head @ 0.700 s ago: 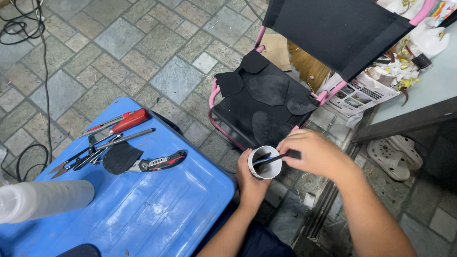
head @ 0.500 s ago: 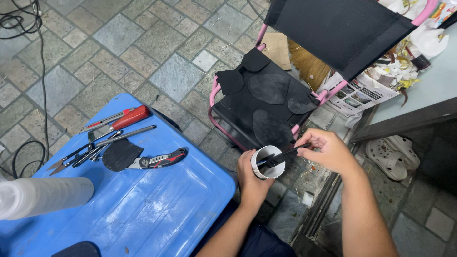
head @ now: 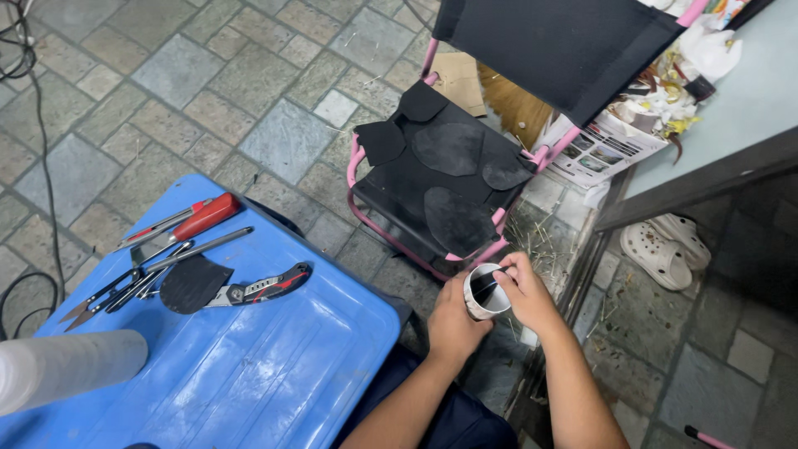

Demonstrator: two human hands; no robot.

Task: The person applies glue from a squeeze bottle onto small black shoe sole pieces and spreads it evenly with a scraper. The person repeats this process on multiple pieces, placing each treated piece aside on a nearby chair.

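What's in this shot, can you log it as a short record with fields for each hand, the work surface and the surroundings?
left hand: left hand wrapped around a small white can
right hand: right hand at the can's open top, fingers reaching in; what it holds is hidden
surface: blue plastic lid with red-handled tool, folding utility knife, snips, black cut piece
surroundings: pink folding chair holding black sole-shaped pieces; white clogs
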